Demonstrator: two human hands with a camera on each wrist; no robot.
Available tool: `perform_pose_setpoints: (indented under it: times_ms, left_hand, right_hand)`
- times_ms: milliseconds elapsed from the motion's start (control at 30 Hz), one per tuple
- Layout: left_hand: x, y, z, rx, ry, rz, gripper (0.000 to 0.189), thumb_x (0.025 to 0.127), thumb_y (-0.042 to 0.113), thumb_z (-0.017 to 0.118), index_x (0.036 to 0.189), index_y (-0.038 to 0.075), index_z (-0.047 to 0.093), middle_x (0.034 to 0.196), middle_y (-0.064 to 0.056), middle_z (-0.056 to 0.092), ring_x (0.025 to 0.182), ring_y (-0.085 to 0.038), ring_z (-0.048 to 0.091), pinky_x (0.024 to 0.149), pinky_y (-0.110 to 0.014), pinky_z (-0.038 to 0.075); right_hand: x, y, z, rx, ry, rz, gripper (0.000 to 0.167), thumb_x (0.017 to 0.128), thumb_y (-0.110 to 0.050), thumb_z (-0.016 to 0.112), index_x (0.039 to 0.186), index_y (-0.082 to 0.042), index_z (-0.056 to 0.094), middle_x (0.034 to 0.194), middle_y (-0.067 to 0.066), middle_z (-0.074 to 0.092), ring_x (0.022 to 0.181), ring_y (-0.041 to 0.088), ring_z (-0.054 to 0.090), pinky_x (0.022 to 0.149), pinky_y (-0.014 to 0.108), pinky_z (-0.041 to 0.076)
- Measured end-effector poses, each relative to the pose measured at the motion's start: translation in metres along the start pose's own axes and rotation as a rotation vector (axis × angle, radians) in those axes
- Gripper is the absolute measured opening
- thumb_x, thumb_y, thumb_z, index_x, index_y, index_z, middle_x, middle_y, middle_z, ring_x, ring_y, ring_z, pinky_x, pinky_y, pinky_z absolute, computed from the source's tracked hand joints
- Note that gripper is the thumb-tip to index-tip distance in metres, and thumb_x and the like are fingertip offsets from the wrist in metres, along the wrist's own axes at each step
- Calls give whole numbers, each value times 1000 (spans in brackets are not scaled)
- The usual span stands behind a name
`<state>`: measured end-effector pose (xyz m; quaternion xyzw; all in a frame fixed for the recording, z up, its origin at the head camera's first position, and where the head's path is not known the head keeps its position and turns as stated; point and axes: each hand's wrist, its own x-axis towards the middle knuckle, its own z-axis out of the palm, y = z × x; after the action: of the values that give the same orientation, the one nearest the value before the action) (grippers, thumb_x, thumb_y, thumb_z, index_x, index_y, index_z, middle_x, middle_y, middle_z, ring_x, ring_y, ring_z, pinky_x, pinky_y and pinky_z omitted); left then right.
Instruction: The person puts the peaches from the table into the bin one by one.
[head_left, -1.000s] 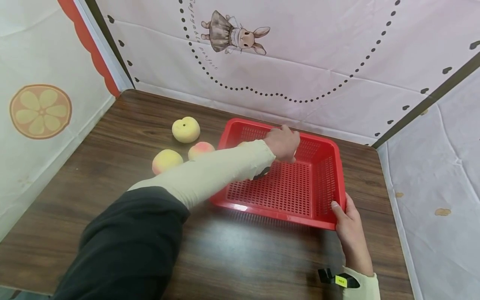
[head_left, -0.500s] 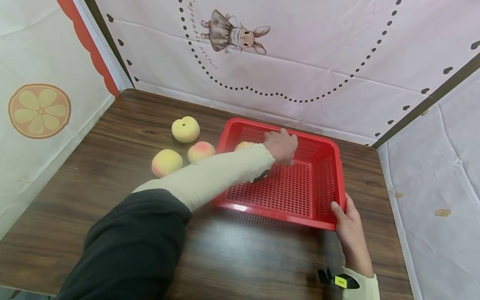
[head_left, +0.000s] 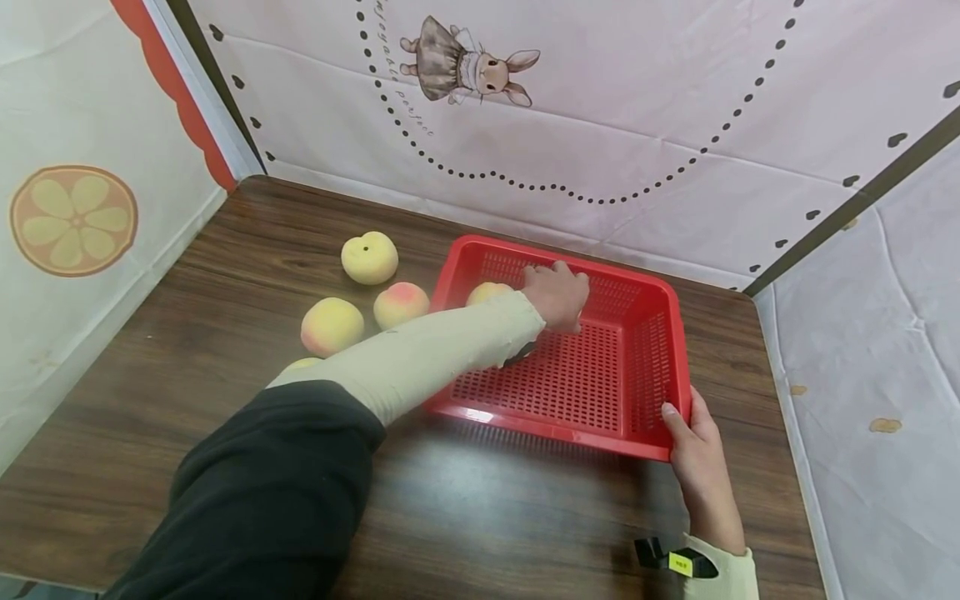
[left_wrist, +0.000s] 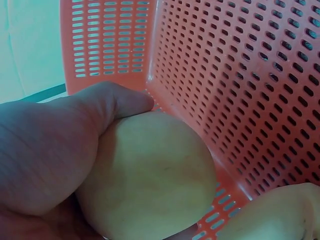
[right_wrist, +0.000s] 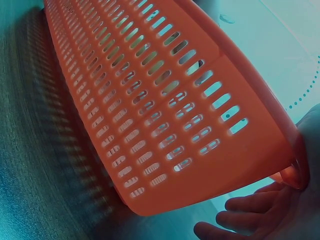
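Note:
A red perforated plastic basket (head_left: 570, 375) stands toward the back right of the table. Inside it, my left hand (head_left: 557, 298) grips a pale yellow peach (left_wrist: 150, 175), which the hand hides in the head view. Another peach (head_left: 487, 292) lies in the basket beside the left wrist, at the left end. At the front right corner my right hand (head_left: 697, 454) holds the basket rim, thumb over the edge and the other fingers on the outside, below the rim in the right wrist view.
Left of the basket, on the wooden table (head_left: 187, 400), lie a yellow peach (head_left: 370, 258), a pink-topped peach (head_left: 401, 305) and a yellow-pink peach (head_left: 332, 327). One more peach (head_left: 303, 363) peeks out behind the left sleeve. Printed cloth walls (head_left: 637, 100) surround the table.
My left hand has shifted slightly left and toward me inside the basket. The peach at the basket's left end and one behind my sleeve show more now. My right hand keeps its hold.

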<state>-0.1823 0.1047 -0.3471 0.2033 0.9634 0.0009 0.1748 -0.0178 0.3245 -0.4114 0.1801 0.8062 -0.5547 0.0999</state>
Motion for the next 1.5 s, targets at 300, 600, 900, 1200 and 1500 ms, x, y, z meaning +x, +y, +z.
perform_pose_setpoints:
  times_ms: [300, 600, 900, 1200, 1500]
  left_hand:
    - [1, 0, 5, -11, -5, -8, 77, 96, 46, 71, 159, 16, 37, 145, -18, 52, 129, -38, 59, 112, -54, 45]
    - [3, 1, 11, 16, -19, -9, 81, 97, 48, 69, 162, 18, 32, 146, -17, 51, 131, -37, 58, 114, -52, 43]
    - [4, 2, 19, 55, 7, -3, 66, 97, 47, 70, 150, 17, 46, 138, -15, 56, 123, -35, 63, 109, -50, 47]
    - [3, 1, 24, 83, 21, 8, 52, 99, 36, 66, 146, 18, 51, 132, -13, 58, 115, -33, 65, 105, -48, 49]
    - [0, 1, 29, 73, 33, 11, 53, 99, 36, 65, 147, 18, 50, 146, -19, 46, 102, -29, 66, 99, -46, 52]
  right_hand:
    - [-1, 0, 1, 11, 1, -11, 62, 112, -27, 43, 168, -23, 16, 159, 15, 47, 101, 1, 68, 82, 17, 59]
    - [0, 0, 1, 19, 6, -15, 62, 112, -26, 42, 168, -23, 16, 159, 15, 46, 101, 1, 67, 82, 17, 59]
    - [-1, -1, 1, 7, 7, -2, 63, 112, -27, 43, 168, -24, 15, 159, 15, 46, 100, 0, 67, 81, 16, 58]
    - [-2, -3, 1, -7, 13, -2, 63, 112, -29, 43, 168, -22, 16, 158, 15, 47, 101, 0, 68, 82, 16, 58]
    - [-2, -4, 2, -11, 10, 8, 64, 111, -32, 44, 168, -23, 15, 159, 14, 46, 105, 4, 69, 84, 19, 59]
